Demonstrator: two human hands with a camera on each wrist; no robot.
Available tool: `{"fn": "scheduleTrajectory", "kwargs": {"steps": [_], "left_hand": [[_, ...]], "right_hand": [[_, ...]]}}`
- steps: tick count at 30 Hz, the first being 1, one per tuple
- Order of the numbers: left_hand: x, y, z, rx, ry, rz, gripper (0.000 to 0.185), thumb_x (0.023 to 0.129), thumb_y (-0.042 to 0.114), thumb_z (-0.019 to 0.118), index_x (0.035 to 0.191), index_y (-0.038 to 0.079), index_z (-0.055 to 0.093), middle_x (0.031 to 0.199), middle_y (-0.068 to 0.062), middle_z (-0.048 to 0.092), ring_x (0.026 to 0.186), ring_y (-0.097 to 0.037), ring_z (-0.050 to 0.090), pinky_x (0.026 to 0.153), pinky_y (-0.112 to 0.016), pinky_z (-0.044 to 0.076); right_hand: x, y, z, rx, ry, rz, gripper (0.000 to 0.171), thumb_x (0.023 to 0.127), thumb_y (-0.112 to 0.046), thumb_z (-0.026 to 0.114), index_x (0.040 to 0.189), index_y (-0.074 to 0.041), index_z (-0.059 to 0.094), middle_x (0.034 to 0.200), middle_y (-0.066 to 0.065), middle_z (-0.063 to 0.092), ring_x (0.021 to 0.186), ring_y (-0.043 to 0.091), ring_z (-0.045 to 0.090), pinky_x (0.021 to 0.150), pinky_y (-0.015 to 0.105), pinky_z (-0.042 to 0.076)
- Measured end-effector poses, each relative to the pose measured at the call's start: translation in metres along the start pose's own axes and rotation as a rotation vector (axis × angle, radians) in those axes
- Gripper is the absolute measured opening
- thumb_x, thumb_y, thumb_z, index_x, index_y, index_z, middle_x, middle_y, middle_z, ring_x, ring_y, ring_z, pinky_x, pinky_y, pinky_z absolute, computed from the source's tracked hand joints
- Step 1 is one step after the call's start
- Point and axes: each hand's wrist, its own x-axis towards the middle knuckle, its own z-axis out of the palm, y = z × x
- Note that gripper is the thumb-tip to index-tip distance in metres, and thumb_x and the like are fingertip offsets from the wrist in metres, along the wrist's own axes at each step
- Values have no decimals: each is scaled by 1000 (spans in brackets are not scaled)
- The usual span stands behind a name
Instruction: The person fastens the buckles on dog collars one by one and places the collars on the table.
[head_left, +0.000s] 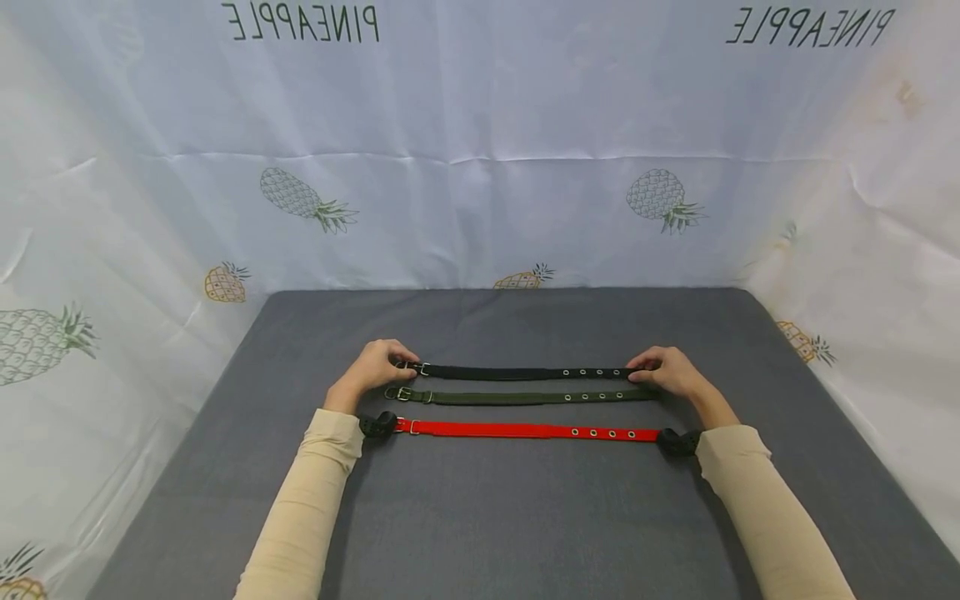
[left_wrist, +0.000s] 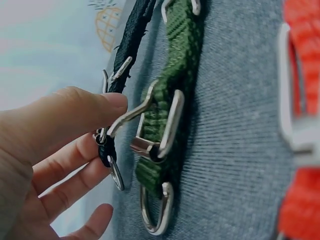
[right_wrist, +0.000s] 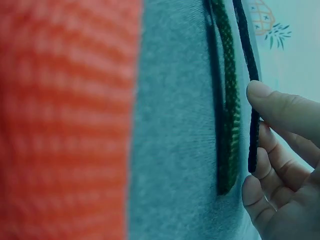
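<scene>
Between both hands (head_left: 378, 367), flat woven black belt (head_left: 525, 373).

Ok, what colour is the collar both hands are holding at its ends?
Black: the black collar, farthest of the three. The head view shows it best.

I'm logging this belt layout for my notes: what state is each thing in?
black belt: stretched straight, pinched at both ends
green belt: flat, straight, unbuckled
red belt: flat, straight, nearest the person
left hand: pinches black belt's buckle end
right hand: pinches black belt's tip end
</scene>
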Motion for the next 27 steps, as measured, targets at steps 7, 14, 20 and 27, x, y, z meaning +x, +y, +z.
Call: {"fn": "scheduleTrajectory", "kwargs": {"steps": [7, 14, 20, 27], "left_hand": [[-4, 2, -4, -19, 32, -22, 21, 84, 14, 73, 103, 4, 74, 101, -17, 68, 88, -25, 59, 75, -37, 50], [-8, 5, -9, -48, 51, -30, 21, 86, 14, 71, 103, 4, 74, 106, -17, 67, 93, -28, 61, 77, -40, 52], [-10, 8, -14, -30, 84, -22, 20, 87, 14, 71, 104, 4, 73, 106, -16, 66, 95, -27, 59, 79, -41, 51], [-14, 14, -18, -45, 101, -33, 24, 91, 16, 67, 111, 4, 70, 113, -18, 68, 107, -33, 60, 96, -53, 48]], "right_hand": [[-5, -7, -5, 2, 53, -7, 23, 88, -13, 69, 105, 2, 70, 96, 18, 64, 81, 15, 55, 69, 28, 44], [-9, -14, -10, 12, 74, -26, 23, 89, -11, 68, 107, 3, 69, 96, 18, 64, 82, 18, 54, 70, 29, 44], [-12, -19, -13, 45, 49, -1, 27, 92, -16, 65, 110, 2, 67, 104, 20, 62, 86, 18, 55, 71, 28, 45], [-19, -23, -18, 110, 34, 22, 33, 96, -22, 60, 118, 2, 62, 117, 25, 62, 97, 22, 59, 83, 37, 52]]}}
